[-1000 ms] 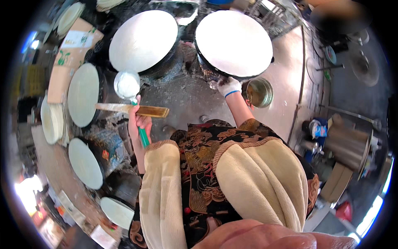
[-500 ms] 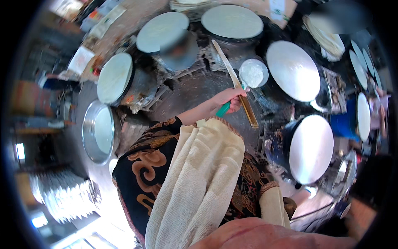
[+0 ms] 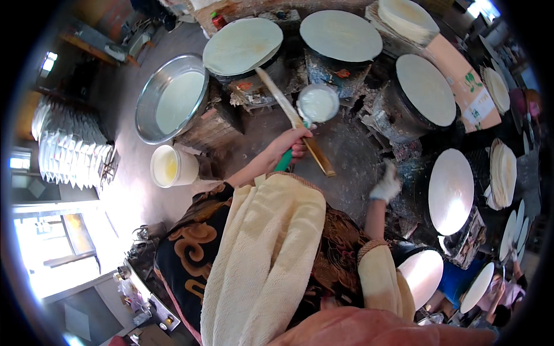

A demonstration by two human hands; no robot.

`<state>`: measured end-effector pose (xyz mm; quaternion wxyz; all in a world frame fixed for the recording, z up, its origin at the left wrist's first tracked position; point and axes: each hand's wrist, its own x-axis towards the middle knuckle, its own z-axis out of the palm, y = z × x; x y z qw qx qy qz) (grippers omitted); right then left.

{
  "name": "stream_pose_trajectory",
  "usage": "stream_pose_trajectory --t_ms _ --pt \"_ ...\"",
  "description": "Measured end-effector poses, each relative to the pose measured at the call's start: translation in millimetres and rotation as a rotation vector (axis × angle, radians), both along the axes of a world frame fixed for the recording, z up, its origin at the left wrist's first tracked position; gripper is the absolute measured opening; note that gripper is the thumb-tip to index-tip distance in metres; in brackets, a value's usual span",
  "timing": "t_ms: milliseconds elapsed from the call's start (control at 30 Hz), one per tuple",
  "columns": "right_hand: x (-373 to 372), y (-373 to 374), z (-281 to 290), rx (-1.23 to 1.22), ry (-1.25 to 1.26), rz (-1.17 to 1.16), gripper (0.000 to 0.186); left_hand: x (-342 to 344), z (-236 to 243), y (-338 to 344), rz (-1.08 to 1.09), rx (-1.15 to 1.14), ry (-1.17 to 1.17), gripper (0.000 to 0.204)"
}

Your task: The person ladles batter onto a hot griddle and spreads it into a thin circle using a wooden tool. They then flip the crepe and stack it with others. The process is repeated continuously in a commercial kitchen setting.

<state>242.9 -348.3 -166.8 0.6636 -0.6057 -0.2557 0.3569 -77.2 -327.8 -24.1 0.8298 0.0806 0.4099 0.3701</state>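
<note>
The left hand (image 3: 293, 144) is clenched around a green-handled ladle (image 3: 317, 104) full of white batter and a long wooden spreader stick (image 3: 294, 120), both held over the dark floor between round griddles (image 3: 243, 45). The right hand (image 3: 385, 183), in a white glove, hangs near another griddle (image 3: 450, 191); whether it grasps anything cannot be told. The ladle's handle is mostly hidden inside the fist.

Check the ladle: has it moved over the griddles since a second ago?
Yes. The ladle, held with a flat stick in the left hand, was left of a lower griddle; now it sits below the gap between the two top griddles.
</note>
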Motion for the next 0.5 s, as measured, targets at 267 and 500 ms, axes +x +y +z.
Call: stream_pose_trajectory --t_ms 267,500 --pt "-257 188 28 0.099 -0.669 0.694 0.025 -156 -18 11 0.492 -0.021 -0.005 0.032" --pt "-407 310 28 0.612 -1.593 0.884 0.032 -271 -25 23 0.814 -0.039 -0.001 0.035"
